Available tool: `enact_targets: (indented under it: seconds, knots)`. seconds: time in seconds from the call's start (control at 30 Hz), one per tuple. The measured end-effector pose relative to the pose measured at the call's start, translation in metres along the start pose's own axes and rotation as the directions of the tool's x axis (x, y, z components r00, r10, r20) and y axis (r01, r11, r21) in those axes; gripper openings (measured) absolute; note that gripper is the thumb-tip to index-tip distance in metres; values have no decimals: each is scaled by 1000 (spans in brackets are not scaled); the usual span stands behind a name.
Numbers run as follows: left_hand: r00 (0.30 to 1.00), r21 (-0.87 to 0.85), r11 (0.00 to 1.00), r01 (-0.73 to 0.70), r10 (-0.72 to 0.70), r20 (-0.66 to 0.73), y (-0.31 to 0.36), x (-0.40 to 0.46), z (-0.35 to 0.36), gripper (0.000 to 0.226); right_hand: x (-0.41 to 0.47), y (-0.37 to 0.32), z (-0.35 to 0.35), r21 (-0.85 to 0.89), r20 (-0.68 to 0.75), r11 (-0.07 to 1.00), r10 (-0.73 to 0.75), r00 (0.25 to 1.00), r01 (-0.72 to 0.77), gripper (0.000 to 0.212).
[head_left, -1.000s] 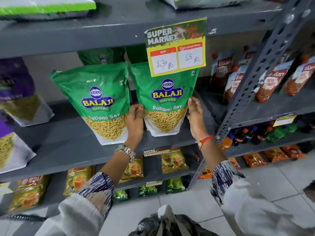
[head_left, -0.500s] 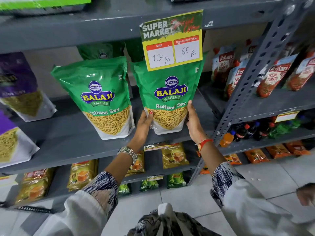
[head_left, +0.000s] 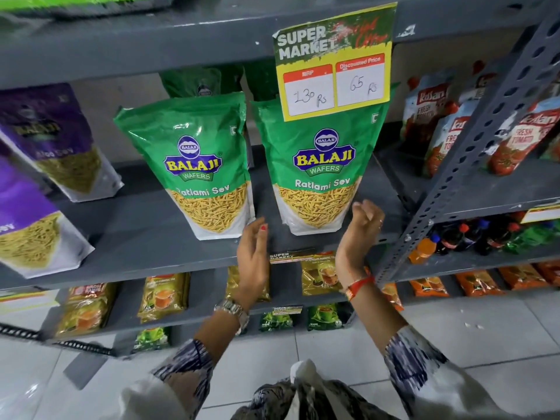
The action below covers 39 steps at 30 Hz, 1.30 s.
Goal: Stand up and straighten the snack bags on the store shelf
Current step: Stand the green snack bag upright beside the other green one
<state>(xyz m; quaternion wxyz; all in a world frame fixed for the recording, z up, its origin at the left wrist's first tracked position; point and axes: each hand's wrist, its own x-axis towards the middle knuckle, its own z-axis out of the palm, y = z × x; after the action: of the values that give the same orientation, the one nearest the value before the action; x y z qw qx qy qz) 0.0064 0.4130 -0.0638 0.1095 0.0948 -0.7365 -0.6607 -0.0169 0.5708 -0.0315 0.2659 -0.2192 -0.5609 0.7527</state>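
Two green Balaji Ratlami Sev bags stand upright side by side on the grey shelf [head_left: 145, 237]. The left bag [head_left: 197, 165] and the right bag [head_left: 321, 165] both face forward. More green bags [head_left: 194, 83] stand behind them. My left hand [head_left: 253, 256] hovers just below the gap between the two bags, fingers apart and holding nothing. My right hand [head_left: 360, 228] sits at the right bag's lower right corner, fingers loosely curled, apart from the bag. Purple snack bags [head_left: 57, 137] lean at the left of the same shelf.
A yellow price card [head_left: 333, 65] hangs from the shelf above, over the right bag's top. A perforated grey upright [head_left: 472, 140] bounds the bay on the right, with tomato sauce pouches [head_left: 448, 131] beyond it. Tea packets [head_left: 163, 295] and drink bottles [head_left: 472, 237] fill lower shelves.
Both hands have let go of the right green bag and drawn back and down. The bag now stands on its own, upright.
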Motion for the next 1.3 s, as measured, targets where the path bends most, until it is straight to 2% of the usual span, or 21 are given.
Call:
enact_targets:
  seconds: [0.07,0.13,0.2,0.27,0.37,0.47,0.53,0.67,0.83,0.97,1.2,1.3]
  knots:
    - [979,33,996,-82,87,-186,-4,-5,-22,23,-29,8,9,-8,47,997,-81,996,81,11]
    - [916,41,990,-131,137,-376,-2,1,-46,16,-55,17,23,-10,205,992,-124,971,129,13]
    - [853,22,991,-129,122,-507,2,15,-71,11,-72,28,38,-49,418,994,-67,906,97,13]
    - [822,-19,993,-112,82,-564,6,36,-92,16,-78,36,59,-125,586,992,72,807,2,21]
    - [875,-69,998,0,-34,-483,10,68,-115,39,-78,40,90,-281,649,957,243,721,-70,52]
    - [924,-180,978,108,-165,-343,18,91,-124,56,-76,36,113,-353,628,933,290,722,-68,65]
    - [945,-238,954,181,-236,-228,24,97,-123,54,-74,33,123,-334,612,938,288,736,-90,69]
    - [972,-229,953,197,-220,-78,29,93,-114,40,-72,29,136,-300,597,941,312,740,-155,61]
    - [975,-230,952,202,-219,-47,23,85,-117,30,-73,34,135,-287,596,948,288,749,-135,48]
    - [977,-246,949,196,-210,-29,24,81,-119,43,-79,39,132,-258,591,958,261,763,-128,41]
    - [982,-188,964,187,-189,8,23,77,-123,45,-82,39,135,-281,563,949,281,777,-140,60]
    - [982,-200,962,184,-188,0,22,78,-124,46,-83,40,134,-256,555,954,279,784,-158,51]
